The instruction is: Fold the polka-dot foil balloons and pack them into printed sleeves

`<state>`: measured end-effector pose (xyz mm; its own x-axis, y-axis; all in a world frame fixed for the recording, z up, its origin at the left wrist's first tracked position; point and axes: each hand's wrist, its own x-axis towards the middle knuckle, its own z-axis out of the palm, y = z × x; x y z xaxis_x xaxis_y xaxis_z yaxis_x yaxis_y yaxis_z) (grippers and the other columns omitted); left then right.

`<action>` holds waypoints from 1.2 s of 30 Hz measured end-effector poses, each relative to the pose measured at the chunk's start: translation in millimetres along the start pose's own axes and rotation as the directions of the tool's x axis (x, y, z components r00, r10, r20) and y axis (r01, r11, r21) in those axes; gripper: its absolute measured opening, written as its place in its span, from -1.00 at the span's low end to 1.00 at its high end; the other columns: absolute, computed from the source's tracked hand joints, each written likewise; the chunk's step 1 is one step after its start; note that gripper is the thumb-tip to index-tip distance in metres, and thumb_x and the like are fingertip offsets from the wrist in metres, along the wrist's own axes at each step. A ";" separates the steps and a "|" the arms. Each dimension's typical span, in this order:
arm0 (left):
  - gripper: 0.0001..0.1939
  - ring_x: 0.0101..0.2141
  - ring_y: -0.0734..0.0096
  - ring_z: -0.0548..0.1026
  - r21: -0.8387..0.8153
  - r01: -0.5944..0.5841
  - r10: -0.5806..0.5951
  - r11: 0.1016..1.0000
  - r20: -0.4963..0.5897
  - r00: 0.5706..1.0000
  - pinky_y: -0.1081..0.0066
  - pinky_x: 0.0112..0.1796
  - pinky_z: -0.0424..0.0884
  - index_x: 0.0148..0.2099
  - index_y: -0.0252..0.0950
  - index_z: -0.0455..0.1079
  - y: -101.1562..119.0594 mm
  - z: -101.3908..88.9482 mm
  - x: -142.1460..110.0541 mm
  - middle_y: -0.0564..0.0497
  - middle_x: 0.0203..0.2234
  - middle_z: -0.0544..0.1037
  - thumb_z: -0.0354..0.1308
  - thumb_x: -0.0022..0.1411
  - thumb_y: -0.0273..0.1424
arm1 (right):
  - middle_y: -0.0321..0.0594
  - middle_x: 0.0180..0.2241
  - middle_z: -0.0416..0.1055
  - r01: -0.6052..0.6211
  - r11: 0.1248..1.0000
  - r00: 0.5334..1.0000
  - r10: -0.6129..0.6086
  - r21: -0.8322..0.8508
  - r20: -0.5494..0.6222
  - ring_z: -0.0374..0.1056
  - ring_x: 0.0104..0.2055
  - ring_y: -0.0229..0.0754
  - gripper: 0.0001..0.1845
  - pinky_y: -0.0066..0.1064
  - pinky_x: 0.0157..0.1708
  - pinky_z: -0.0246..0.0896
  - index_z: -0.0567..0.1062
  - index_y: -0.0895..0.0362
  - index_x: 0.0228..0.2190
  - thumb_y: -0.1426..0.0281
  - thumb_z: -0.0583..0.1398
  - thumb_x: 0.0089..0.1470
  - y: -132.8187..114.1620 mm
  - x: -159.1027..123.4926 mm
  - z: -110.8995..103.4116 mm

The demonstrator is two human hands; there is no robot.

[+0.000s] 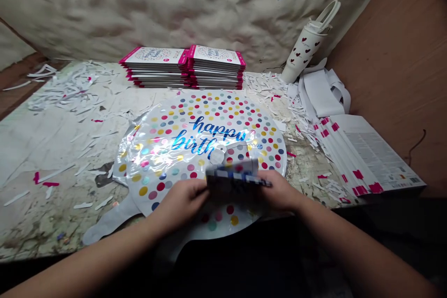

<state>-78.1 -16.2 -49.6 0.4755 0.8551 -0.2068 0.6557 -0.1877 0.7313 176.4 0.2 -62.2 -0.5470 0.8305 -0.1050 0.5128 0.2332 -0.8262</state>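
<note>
Both my hands are closed on a folded foil balloon (233,174), blurred by motion, with coloured dots and a dark band along its near edge. My left hand (185,198) pinches its left end, and my right hand (279,192) grips its right end. Beneath lies a flat stack of round foil balloons (181,107) with multicoloured dots and blue "happy birth..." lettering; the folded piece covers part of the lettering. A pale balloon tail (111,221) sticks out at the lower left.
Two piles of pink-edged packages (157,67) (216,66) stand at the back. White paper strips (66,88) litter the table (115,79). At right are a leaning white tumbler (303,51), a white roll (323,91) and white cards with pink ends (377,153), beside a brown panel (394,56).
</note>
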 end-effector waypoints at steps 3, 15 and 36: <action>-0.65 -0.64 0.45 0.40 -0.237 0.476 -0.441 0.847 0.187 0.878 0.54 -0.67 0.20 -0.49 -0.29 0.26 11.2 -13.0 28.0 0.02 -0.61 0.51 -0.04 0.16 -0.13 | -0.22 -0.46 0.49 -0.309 0.951 0.938 0.302 -0.013 -0.172 0.41 -0.44 -0.16 -0.69 -0.40 -0.46 0.28 0.43 0.19 -0.24 0.27 0.01 0.13 -8.6 20.4 -6.2; -0.59 -0.31 0.31 0.54 -0.699 0.599 -0.614 0.390 0.287 0.735 0.45 -0.38 0.43 -0.20 -0.29 0.33 25.8 -30.9 21.4 -0.08 -0.28 0.55 0.30 -0.10 -0.24 | 0.08 0.24 -0.14 -0.163 0.780 0.964 -0.004 -0.604 -0.264 -0.22 0.28 0.04 -0.37 -0.08 0.22 -0.29 0.05 0.38 0.17 0.23 -0.07 0.19 -1.3 33.6 46.4; -0.82 -0.31 0.30 0.53 -0.772 0.297 -0.278 0.562 0.162 0.947 0.21 -0.27 0.47 -0.16 0.09 0.43 -5.8 -32.6 47.9 0.26 -0.32 0.59 0.04 0.23 -0.24 | 0.10 -0.13 0.42 -0.895 0.356 0.416 0.447 -0.269 -0.792 0.37 -0.13 0.09 -0.58 -0.13 -0.18 0.23 0.38 0.19 -0.01 0.36 -0.06 0.18 49.0 -92.6 -156.7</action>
<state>-78.2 41.6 -42.5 0.3628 0.7836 -0.5044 0.0570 0.5216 0.8513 355.8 13.9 -6.2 0.5257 0.8503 0.0257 0.8501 -0.5241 -0.0508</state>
